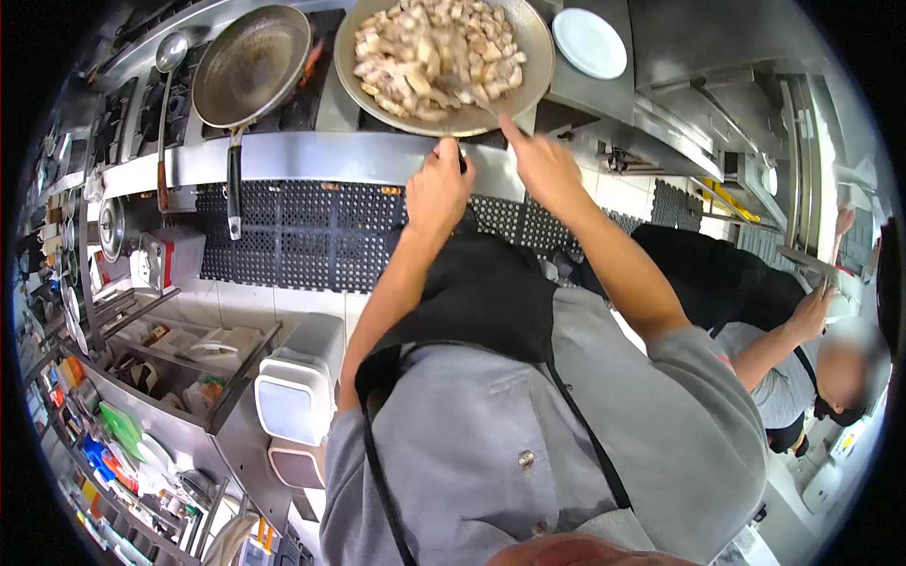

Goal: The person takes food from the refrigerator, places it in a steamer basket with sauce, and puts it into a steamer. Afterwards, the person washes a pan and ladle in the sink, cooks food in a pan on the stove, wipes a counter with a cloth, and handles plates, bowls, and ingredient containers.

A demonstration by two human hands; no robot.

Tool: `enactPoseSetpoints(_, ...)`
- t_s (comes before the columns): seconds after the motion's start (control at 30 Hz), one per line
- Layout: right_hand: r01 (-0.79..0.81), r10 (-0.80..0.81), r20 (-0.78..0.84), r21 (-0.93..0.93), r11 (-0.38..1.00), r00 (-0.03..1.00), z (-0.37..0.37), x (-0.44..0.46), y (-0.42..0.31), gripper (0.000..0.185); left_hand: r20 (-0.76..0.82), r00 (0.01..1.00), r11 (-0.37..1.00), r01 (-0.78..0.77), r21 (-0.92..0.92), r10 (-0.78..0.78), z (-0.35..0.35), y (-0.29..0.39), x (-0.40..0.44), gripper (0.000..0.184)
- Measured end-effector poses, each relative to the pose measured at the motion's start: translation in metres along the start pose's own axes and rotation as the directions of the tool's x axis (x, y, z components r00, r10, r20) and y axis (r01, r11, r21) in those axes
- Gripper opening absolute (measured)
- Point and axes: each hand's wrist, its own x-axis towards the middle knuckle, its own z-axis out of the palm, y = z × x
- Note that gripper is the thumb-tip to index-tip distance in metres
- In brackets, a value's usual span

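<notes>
A large pan full of chopped pale meat pieces sits on the stove at the top centre. My left hand is wrapped round the pan's handle at its near edge. To its right, my right hand grips a utensil whose far end reaches in among the meat; the shape of that end is partly hidden and blurred.
An empty frying pan stands beside a flame on the left, near a long ladle. A white plate lies on the right counter. A co-worker stands at the right. White bins are at lower left.
</notes>
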Motion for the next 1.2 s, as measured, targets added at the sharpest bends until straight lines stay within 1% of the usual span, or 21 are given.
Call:
enactPoseSetpoints(0.1, -0.041, 0.045, -0.064, 0.054, 0.998, 0.997, 0.012, 0.045, -0.001, 0.067, 0.022, 1.0, 1.0, 0.02, -0.005, -0.02, -0.002, 0.001, 0.0, 0.029)
enactPoseSetpoints(0.17, -0.065, 0.07, -0.041, 0.113, 0.991, 0.997, 0.005, 0.055, -0.001, 0.052, 0.023, 1.0, 1.0, 0.021, 0.002, -0.021, -0.004, 0.0, -0.002, 0.028)
enactPoseSetpoints(0.2, -0.06, 0.066, -0.048, 0.114, 0.992, 0.997, -0.002, 0.052, 0.004, 0.052, 0.022, 1.0, 1.0, 0.016, 0.0, -0.016, -0.005, -0.001, -0.001, 0.028)
enactPoseSetpoints(0.27, -0.003, -0.001, 0.015, 0.231, 0.973, 1.0, -0.029, 0.038, 0.035, 0.043, 0.01, 1.0, 1.0, 0.029, -0.006, -0.029, -0.007, -0.001, 0.0, 0.027)
enactPoseSetpoints(0.33, 0.002, -0.018, 0.049, 0.312, 0.95, 0.999, -0.062, 0.028, 0.074, 0.043, 0.0, 0.999, 0.999, 0.051, -0.012, -0.051, -0.01, -0.004, -0.004, 0.026)
enactPoseSetpoints(0.4, 0.225, -0.18, -0.177, 0.275, 0.935, 0.968, -0.08, 0.027, 0.113, 0.038, -0.021, 0.994, 0.994, 0.111, 0.011, -0.11, -0.015, -0.011, -0.005, 0.025)
enactPoseSetpoints(0.43, 0.23, -0.185, -0.181, 0.273, 0.934, 0.966, -0.09, 0.036, 0.124, 0.038, -0.03, 0.986, 0.987, 0.162, 0.011, -0.161, -0.018, -0.015, -0.004, 0.025)
enactPoseSetpoints(0.5, 0.038, -0.04, 0.008, 0.178, 0.983, 0.999, -0.112, 0.067, 0.143, 0.033, -0.076, 0.977, 0.979, 0.202, 0.031, -0.2, -0.024, -0.024, -0.001, 0.026)
enactPoseSetpoints(0.53, 0.043, -0.046, 0.01, 0.178, 0.983, 0.999, -0.123, 0.078, 0.142, 0.033, -0.093, 0.972, 0.975, 0.218, 0.029, -0.215, -0.028, -0.029, 0.0, 0.027)
enactPoseSetpoints(0.6, -0.092, 0.079, -0.072, -0.194, 0.977, 0.994, -0.141, 0.105, 0.135, 0.027, -0.067, 0.96, 0.96, 0.276, 0.043, -0.273, -0.039, -0.029, 0.004, 0.025)
enactPoseSetpoints(0.63, -0.083, 0.07, -0.071, -0.195, 0.977, 0.995, -0.14, 0.121, 0.135, 0.027, -0.057, 0.955, 0.954, 0.296, 0.055, -0.293, -0.042, -0.031, 0.006, 0.025)
enactPoseSetpoints(0.7, -0.046, 0.01, -0.126, -0.287, 0.957, 0.992, -0.138, 0.157, 0.138, 0.028, -0.052, 0.948, 0.945, 0.318, 0.071, -0.315, -0.042, -0.034, 0.011, 0.025)
enactPoseSetpoints(0.8, 0.014, -0.048, -0.094, -0.326, 0.945, 0.994, -0.116, 0.2, 0.132, 0.029, -0.039, 0.947, 0.946, 0.32, 0.043, -0.319, -0.04, -0.04, 0.009, 0.031)
enactPoseSetpoints(0.87, 0.087, -0.087, 0.011, -0.313, 0.946, 0.996, -0.083, 0.214, 0.121, 0.031, -0.037, 0.956, 0.955, 0.293, 0.044, -0.291, -0.041, -0.039, 0.011, 0.028)
enactPoseSetpoints(0.9, 0.082, -0.066, 0.095, -0.172, 0.982, 0.993, -0.067, 0.222, 0.123, 0.032, -0.048, 0.956, 0.955, 0.293, 0.042, -0.291, -0.04, -0.039, 0.012, 0.028)
enactPoseSetpoints(0.93, 0.075, -0.059, 0.094, -0.178, 0.981, 0.994, -0.057, 0.224, 0.126, 0.032, -0.045, 0.957, 0.957, 0.287, 0.035, -0.285, -0.04, -0.04, 0.013, 0.028)
enactPoseSetpoints(1.0, 0.184, -0.176, 0.197, -0.022, 0.983, 0.964, -0.047, 0.222, 0.131, 0.029, -0.043, 0.955, 0.956, 0.293, 0.005, -0.292, -0.038, -0.042, 0.013, 0.028)
enactPoseSetpoints(1.03, 0.143, -0.123, 0.232, -0.074, 0.987, 0.965, -0.067, 0.204, 0.117, 0.032, -0.014, 0.956, 0.955, 0.295, 0.018, -0.295, -0.041, -0.043, 0.014, 0.029)
enactPoseSetpoints(1.07, 0.14, -0.116, 0.238, -0.088, 0.986, 0.964, -0.076, 0.191, 0.116, 0.032, -0.01, 0.955, 0.955, 0.296, 0.003, -0.296, -0.043, -0.043, 0.014, 0.029)
enactPoseSetpoints(1.13, 0.144, -0.122, 0.123, -0.189, 0.971, 0.985, -0.092, 0.167, 0.118, 0.032, 0.024, 0.966, 0.966, 0.258, 0.022, -0.259, -0.047, -0.046, 0.013, 0.029)
enactPoseSetpoints(1.2, 0.063, -0.039, 0.094, -0.265, 0.962, 0.995, -0.129, 0.131, 0.087, 0.031, 0.02, 0.97, 0.969, 0.243, 0.039, -0.243, -0.046, -0.049, 0.014, 0.03)
